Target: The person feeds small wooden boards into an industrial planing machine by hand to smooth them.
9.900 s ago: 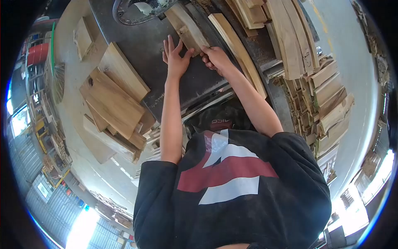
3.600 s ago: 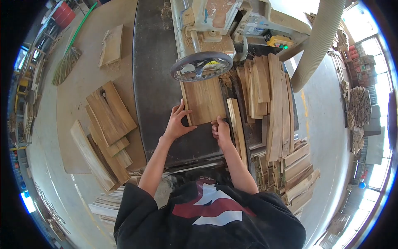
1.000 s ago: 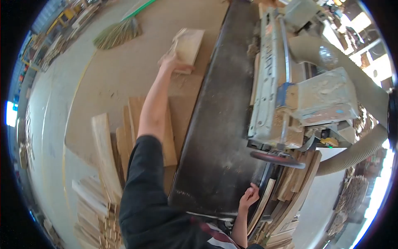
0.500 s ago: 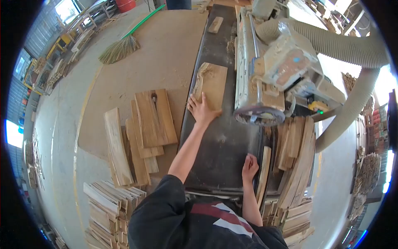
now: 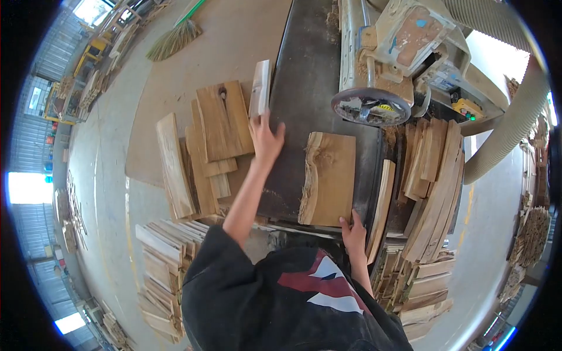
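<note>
A thick wooden board with a rough, bark-like left edge lies on the near end of the black machine bed. My right hand is at its near right corner, thumb and fingers closed on that corner. Left of the bed, a short pale wood strip lies beside a wide knotted plank. My left hand reaches over the bed's left edge, fingertips at the strip's near end. Its thumb is spread away from the fingers.
A machine with a handwheel and a thick grey hose stands at the right. Wood pieces are stacked upright beside the bed, with more stacks at lower left. A straw broom lies farther off.
The rough-edged board has come nearer along the bed and is now at my right hand. My left hand has left it and moved left to the pale strip, which was not there before.
</note>
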`<state>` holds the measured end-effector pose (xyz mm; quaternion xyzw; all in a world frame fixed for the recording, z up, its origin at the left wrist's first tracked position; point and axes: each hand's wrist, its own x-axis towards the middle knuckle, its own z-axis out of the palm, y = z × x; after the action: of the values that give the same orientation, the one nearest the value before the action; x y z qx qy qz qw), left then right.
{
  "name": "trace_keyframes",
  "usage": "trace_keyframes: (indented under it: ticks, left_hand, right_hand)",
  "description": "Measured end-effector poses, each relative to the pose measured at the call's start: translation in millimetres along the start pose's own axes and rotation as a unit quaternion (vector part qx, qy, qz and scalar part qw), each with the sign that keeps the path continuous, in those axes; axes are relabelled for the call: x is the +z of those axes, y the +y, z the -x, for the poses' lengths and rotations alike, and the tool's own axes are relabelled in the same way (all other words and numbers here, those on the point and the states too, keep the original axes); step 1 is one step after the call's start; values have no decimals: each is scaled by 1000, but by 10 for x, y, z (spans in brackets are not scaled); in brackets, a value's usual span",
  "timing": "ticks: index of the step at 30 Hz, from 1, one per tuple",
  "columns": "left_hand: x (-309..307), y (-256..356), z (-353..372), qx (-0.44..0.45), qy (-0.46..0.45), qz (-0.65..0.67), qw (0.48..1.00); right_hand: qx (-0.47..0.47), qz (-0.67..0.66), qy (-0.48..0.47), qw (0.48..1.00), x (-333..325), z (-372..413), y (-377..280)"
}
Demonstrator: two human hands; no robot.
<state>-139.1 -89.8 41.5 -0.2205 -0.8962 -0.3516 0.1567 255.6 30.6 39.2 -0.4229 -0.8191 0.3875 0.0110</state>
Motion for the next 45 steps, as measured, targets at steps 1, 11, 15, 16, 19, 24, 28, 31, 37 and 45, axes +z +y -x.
trace_keyframes:
  ticks: [1, 11, 15, 16, 19, 24, 28, 31, 37, 45]
  left_hand:
    - [118, -153, -276, -29, 2, -75, 997]
    - [76, -265, -948, -265, -103, 270, 920]
    - [-44, 227, -173, -243, -94, 371, 891]
    - [5, 288, 73, -215, -97, 369, 899]
    - [18, 679, 710, -53, -119, 241, 962]
    - [268, 1283, 1592, 97, -167, 60, 979]
    - [520, 1587, 1715, 107, -173, 99, 974]
    - [674, 1834, 1712, -3, -192, 272, 943]
    - [726, 1645, 1734, 48, -291, 281, 913]
    - [922, 1462, 1478, 215, -315, 183, 906]
  right_hand:
    - [1, 0, -3, 1000, 29, 36, 18]
    - [32, -246, -126, 961, -16, -67, -311]
    - [24, -269, -259, 927, 88, -284, -654]
    - [40, -282, -247, 926, 104, -331, -680]
    - [10, -237, -306, 922, 112, -358, -669]
    - [153, -270, -330, 892, 203, -272, -326]
    - [207, -439, -212, 848, 269, -156, -44]
    - [234, -530, -180, 795, 261, -234, 31]
    - [171, -504, -128, 837, 354, -86, -49]
    - [207, -484, -146, 838, 230, -167, -160]
